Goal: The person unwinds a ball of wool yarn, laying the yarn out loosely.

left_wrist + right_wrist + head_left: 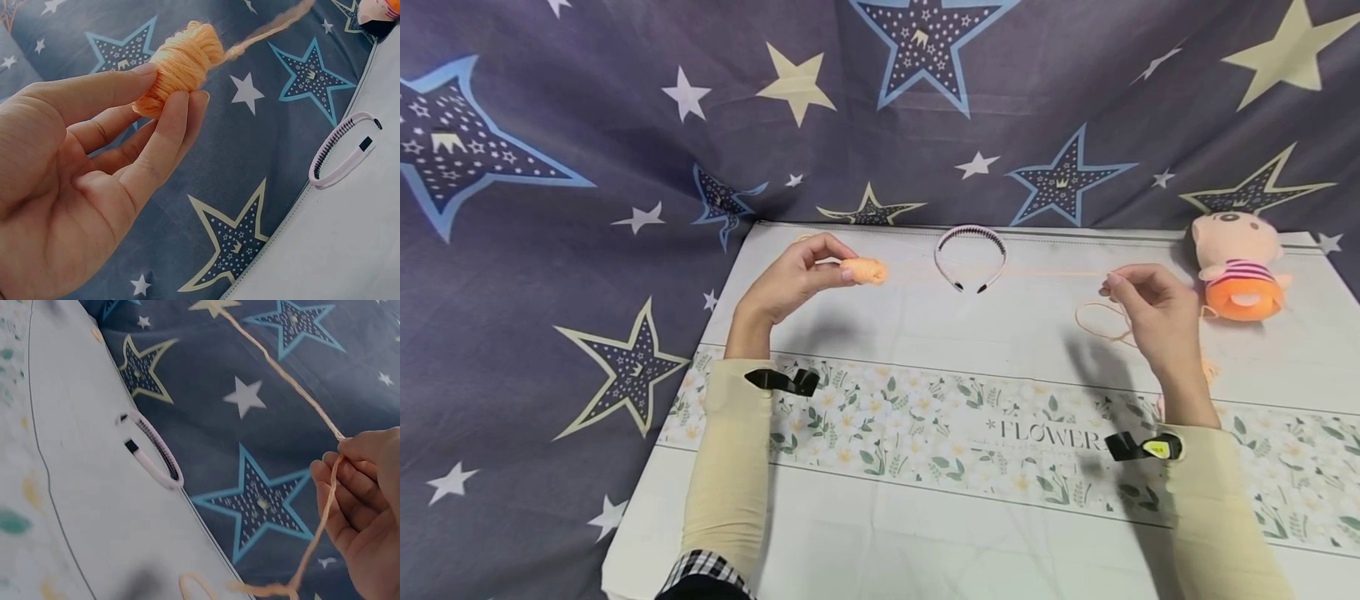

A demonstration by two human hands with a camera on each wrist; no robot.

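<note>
A small bundle of orange yarn (181, 65) is pinched between the thumb and fingertips of my left hand (797, 279), raised above the table. From it a strand of yarn (281, 375) runs across to my right hand (1157, 317), whose thumb and index finger pinch it. Past those fingertips the strand hangs down, and a loose loop shows below in the head view. The two hands are held wide apart, with the strand stretched between them. In the left wrist view the bundle is wound thickly, its strand leaving from the upper right end.
A pink headband (972, 250) with dark inner teeth lies at the table's back edge, between the hands. A plush doll (1240, 267) in orange shorts sits at the back right. The white tablecloth (865, 517) has a floral band; a star-patterned cloth (625, 100) hangs behind.
</note>
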